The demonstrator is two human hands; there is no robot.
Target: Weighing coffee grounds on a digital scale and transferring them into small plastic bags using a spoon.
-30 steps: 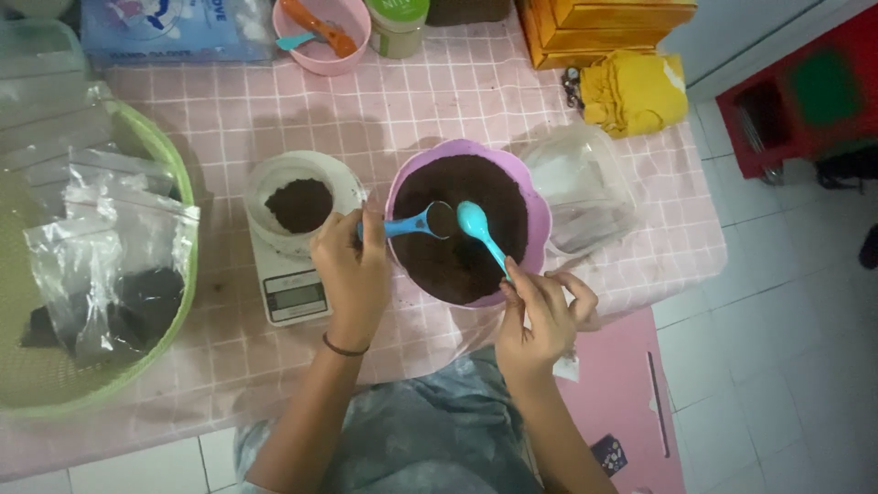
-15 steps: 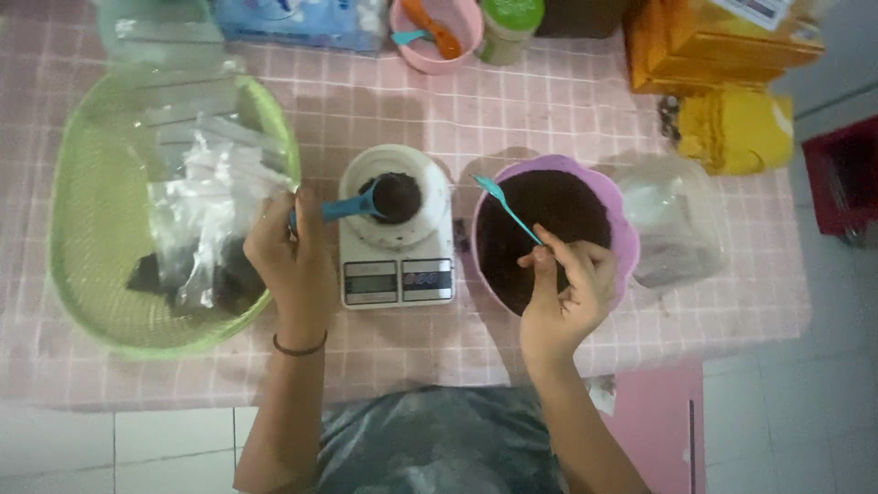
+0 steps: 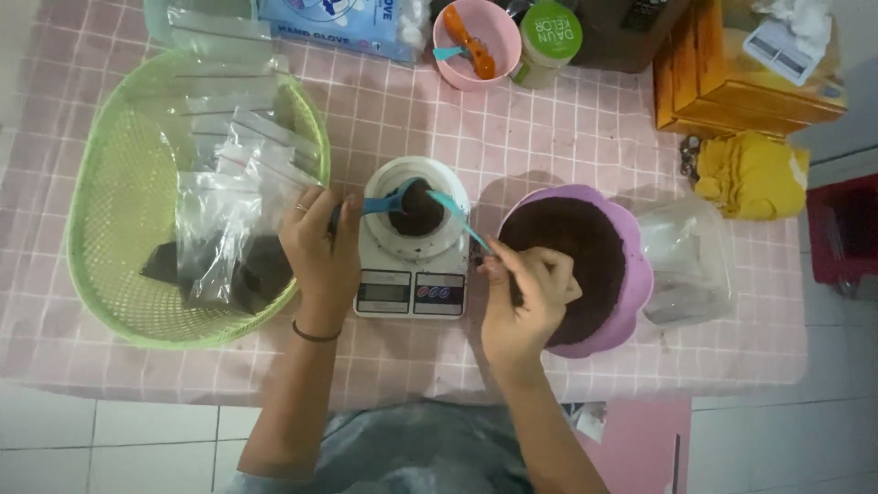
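My left hand (image 3: 320, 247), closed around the handle of a blue scoop (image 3: 384, 203), holds the scoop's head over the white cup (image 3: 416, 209) on the kitchen scale (image 3: 410, 288); my right hand (image 3: 523, 302), fingers pinched shut on a thin light-blue spoon (image 3: 455, 216), reaches in from four o'clock so its tip meets the same cup. Step in hand, as I judge it: portioning dark powder by weight, with the spoon trimming the amount; the next move likely calls for small, steady additions while I watch the readout. Count, near to far: one scale with one cup; one purple bowl (image 3: 631, 302) of dark powder at three o'clock of the scale; one clear bag (image 3: 686, 265) beyond it; one green basket (image 3: 110, 229) at nine o'clock holding several clear pouches, too overlapped to number; one pink bowl (image 3: 476, 41) at twelve o'clock; one green-lidded jar (image 3: 546, 37) beside it; one yellow cloth (image 3: 750, 174) at two o'clock.
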